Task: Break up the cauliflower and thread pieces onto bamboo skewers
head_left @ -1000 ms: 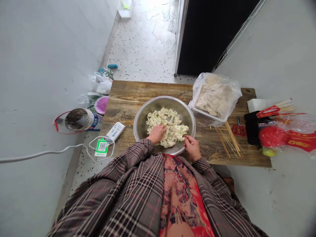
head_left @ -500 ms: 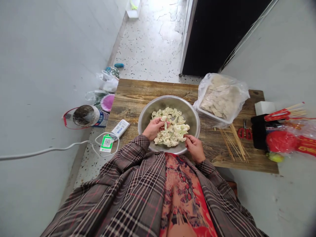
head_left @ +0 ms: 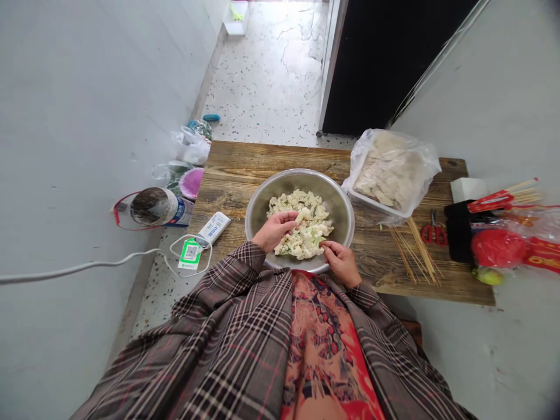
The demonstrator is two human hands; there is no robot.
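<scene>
A wide metal bowl (head_left: 256, 204) stands on the wooden table, with white cauliflower florets (head_left: 301, 248) heaped in it. Over the middle of the bowl, my left hand (head_left: 276, 228) pinches a cauliflower floret (head_left: 303, 217) between thumb and fingers. My right hand (head_left: 343, 262) is at the bowl's near right rim, its fingertips closed beside the florets; what they grip is too small to make out. To the right of the bowl lie several thin wooden skewers (head_left: 420, 254), apart from both hands.
A bag-wrapped white tub (head_left: 389, 172) of pale slices stands at the table's back right. Red-handled scissors (head_left: 434, 233), a black holder (head_left: 458, 233) and red packaging (head_left: 501, 248) are farther right. A white device (head_left: 213, 228) with a cable lies left; a bucket (head_left: 160, 207) is beside the table (head_left: 236, 154).
My left hand has turned, and the floret in it has shifted slightly right. My right hand has moved a little left, farther over the bowl.
</scene>
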